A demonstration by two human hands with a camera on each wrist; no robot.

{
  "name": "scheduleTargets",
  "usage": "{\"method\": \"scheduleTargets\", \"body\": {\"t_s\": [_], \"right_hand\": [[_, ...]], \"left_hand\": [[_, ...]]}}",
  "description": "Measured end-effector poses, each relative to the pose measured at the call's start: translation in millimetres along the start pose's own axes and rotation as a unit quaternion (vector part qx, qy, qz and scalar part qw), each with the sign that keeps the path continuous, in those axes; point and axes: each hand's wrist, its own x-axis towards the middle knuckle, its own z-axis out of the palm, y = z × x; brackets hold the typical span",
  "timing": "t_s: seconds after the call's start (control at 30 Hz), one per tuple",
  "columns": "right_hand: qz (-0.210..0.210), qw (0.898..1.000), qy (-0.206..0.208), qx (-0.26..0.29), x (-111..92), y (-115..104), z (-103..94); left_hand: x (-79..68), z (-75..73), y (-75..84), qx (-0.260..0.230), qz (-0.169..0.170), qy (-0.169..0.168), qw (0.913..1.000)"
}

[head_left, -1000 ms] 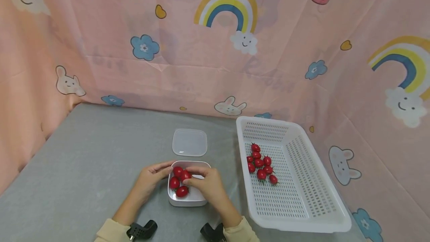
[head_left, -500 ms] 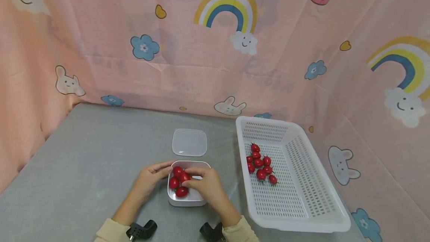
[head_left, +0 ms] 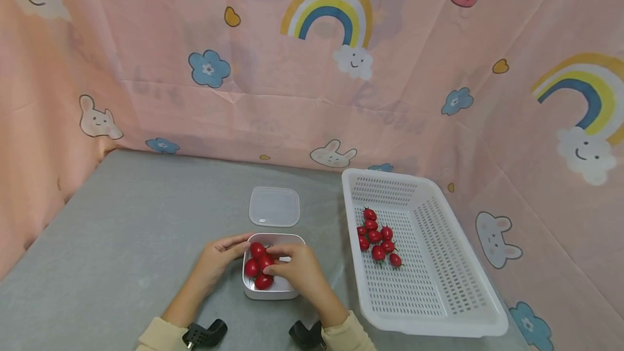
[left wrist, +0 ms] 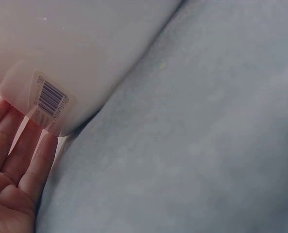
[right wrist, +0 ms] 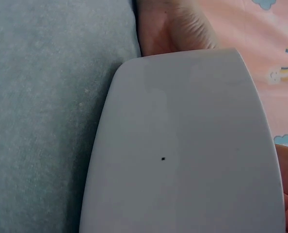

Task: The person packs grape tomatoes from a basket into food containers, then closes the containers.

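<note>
In the head view a small white box (head_left: 271,293) holds several red cherry tomatoes (head_left: 251,267), grouped on its left side. My left hand (head_left: 218,260) lies along the box's left side, its thumb tip right at the rim. The left wrist view shows its straight fingers (left wrist: 35,167) against the box wall beside a barcode label (left wrist: 52,100). My right hand (head_left: 299,270) reaches over the right rim and pinches one cherry tomato (head_left: 265,260) between thumb and forefinger. In the right wrist view the box wall (right wrist: 178,126) hides most of that hand.
A clear lid (head_left: 274,207) lies on the grey table just behind the box. To the right stands a large white perforated basket (head_left: 431,275) with several more cherry tomatoes (head_left: 375,236) at its left. A pink patterned curtain (head_left: 244,118) closes off the back and sides.
My right fingers have shifted slightly toward me and left with the pinched cherry tomato. Neighbouring tomatoes in the box have moved a little toward me too. The left hand has stayed put.
</note>
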Motion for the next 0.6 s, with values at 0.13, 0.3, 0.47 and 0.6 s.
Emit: {"method": "scheduleTargets", "body": {"t_s": [0.13, 0.3, 0.47, 0.6], "right_hand": [[0.001, 1.000, -0.001, 0.023, 0.2, 1.1, -0.2], [0.009, 0.999, 0.015, 0.035, 1.2, 2.5, -1.4], [0.023, 0.998, 0.026, 0.061, 2.8, 1.7, -4.2], [0.033, 0.995, 0.029, 0.085, 3.4, -3.5, -7.8]], "left_hand": [[0.3, 0.1, -0.2, 0.001, -0.001, 0.001, 1.0000], [0.2, -0.1, -0.1, 0.004, -0.004, 0.001, 1.0000], [-0.2, 0.0, 1.0, 0.008, -0.007, 0.003, 0.9999], [-0.5, 0.1, 2.2, 0.008, -0.012, 0.004, 0.9999]]}}
